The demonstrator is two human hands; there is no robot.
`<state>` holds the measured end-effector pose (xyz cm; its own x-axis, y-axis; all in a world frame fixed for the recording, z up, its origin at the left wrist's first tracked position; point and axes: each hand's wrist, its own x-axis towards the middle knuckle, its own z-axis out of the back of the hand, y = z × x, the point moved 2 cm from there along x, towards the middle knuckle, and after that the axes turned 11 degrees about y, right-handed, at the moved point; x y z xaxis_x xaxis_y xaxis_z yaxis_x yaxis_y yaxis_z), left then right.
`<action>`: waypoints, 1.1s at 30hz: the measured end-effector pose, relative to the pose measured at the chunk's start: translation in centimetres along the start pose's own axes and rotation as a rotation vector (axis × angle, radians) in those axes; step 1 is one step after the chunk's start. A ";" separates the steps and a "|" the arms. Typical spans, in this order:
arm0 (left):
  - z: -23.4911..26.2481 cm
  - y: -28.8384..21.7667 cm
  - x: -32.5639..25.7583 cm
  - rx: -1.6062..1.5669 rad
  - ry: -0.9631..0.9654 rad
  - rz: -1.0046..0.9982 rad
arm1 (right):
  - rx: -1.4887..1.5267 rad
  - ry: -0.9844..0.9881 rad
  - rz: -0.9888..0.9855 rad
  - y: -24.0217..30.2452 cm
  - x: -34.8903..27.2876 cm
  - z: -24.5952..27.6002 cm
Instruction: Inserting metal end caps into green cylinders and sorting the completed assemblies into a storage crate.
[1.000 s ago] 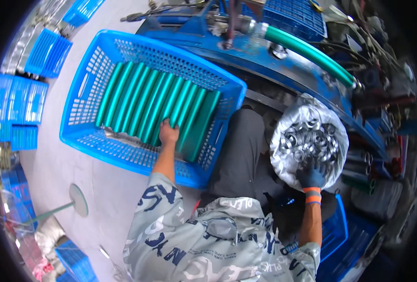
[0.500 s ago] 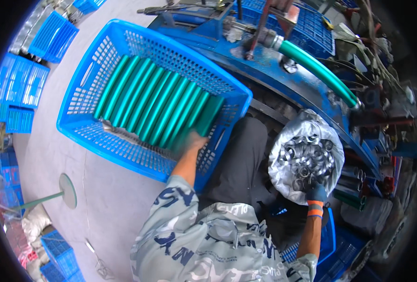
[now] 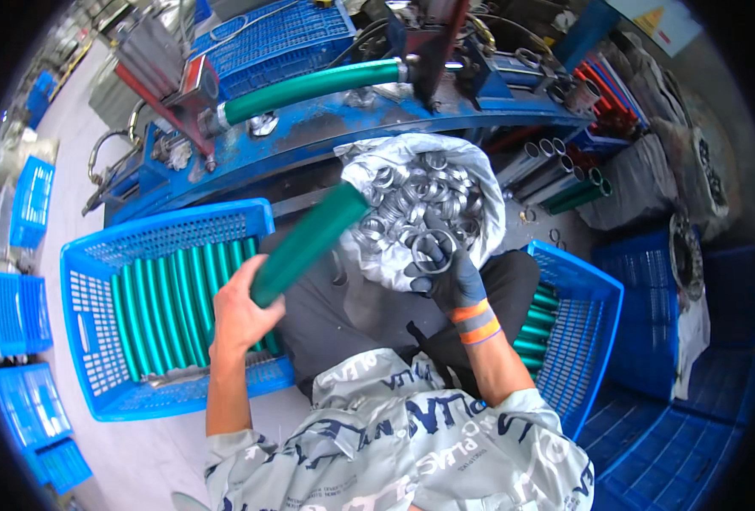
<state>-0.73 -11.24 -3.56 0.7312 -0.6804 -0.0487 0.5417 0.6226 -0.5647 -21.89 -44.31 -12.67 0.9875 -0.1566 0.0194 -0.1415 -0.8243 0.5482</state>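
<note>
My bare left hand [image 3: 243, 307] is closed round the lower end of a green tube [image 3: 311, 243], which slants up and right over my lap, blurred by motion. In a dark glove with an orange-and-grey cuff, my right hand [image 3: 452, 277] grips a silver metal ring [image 3: 433, 252] by its edge. That ring is in front of a white sack [image 3: 482, 162] filled with loose metal rings [image 3: 411, 192]. The tube's upper end reaches the sack's left rim; I cannot tell whether they touch. A blue crate [image 3: 84, 247] with a row of green tubes [image 3: 169, 307] stands at my left.
Another blue crate [image 3: 594, 319] holding green tubes stands at my right. Ahead runs a blue machine bench [image 3: 309, 132] with a green tube [image 3: 314, 88] clamped across it. Metal pipes [image 3: 556, 175] lie beyond the sack on the right. Stacked crates [image 3: 22, 311] line the far left.
My left hand has lifted a green tube out of the left crate and brought it over my lap. My right hand has come up from the sack with a ring. The view has swung right.
</note>
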 end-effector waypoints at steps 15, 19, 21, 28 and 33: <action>1.8 -8.6 -1.4 0.180 0.256 -0.224 | -0.681 0.003 -0.017 4.9 -3.1 -2.7; 0.8 -8.4 -1.1 0.224 0.224 -0.227 | -0.718 -0.010 -0.041 4.6 -2.4 -1.9; -0.1 -8.0 -1.2 0.209 0.207 -0.224 | -0.698 -0.017 -0.013 4.1 -1.9 -1.7; -1.9 -7.5 -1.1 0.160 0.165 -0.232 | -0.848 -0.070 0.129 2.0 -0.5 -4.2; -3.0 -6.0 -2.0 0.152 0.171 -0.194 | -0.954 -0.015 0.108 1.1 0.4 -3.4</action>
<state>-6.67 -14.77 -2.55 0.5346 -0.8395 -0.0973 0.7297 0.5167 -0.4478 -21.44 -43.41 -9.17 0.9705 -0.2181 0.1025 -0.1087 -0.0162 0.9939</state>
